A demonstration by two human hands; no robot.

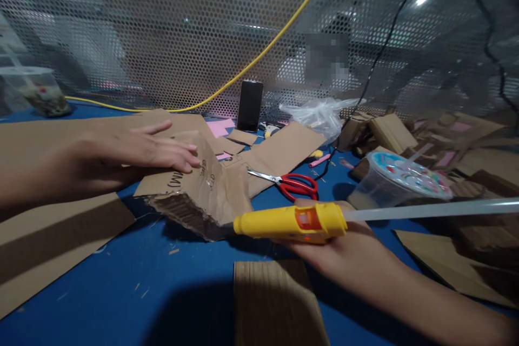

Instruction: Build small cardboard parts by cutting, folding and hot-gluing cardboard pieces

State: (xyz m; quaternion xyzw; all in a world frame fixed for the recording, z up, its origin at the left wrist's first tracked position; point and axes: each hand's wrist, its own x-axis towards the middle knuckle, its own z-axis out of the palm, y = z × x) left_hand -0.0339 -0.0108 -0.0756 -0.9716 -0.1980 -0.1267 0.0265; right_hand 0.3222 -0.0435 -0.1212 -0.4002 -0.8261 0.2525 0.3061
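Observation:
My left hand (150, 152) lies flat with stretched fingers on top of a bent, folded cardboard piece (208, 186) with printed letters. In my right hand (320, 243) is a yellow hot glue gun (275, 223), with a long whitish glue stick (425, 208) sticking out of its back. The glue gun's dark nozzle is at the torn lower edge of the cardboard piece; whether it touches is hard to tell. My right fingers are mostly hidden beneath the glue gun. Just beyond it lie red-handled scissors (294, 184), blades pointing left.
A wood-grained block (278, 303) stands at the front of the blue table (121, 286). Flat cardboard sheets (52, 238) lie left. To the right are a lidded plastic cup (401, 178) and cardboard scraps (393, 132). Behind stand a phone (249, 106) and a perforated metal screen (162, 27).

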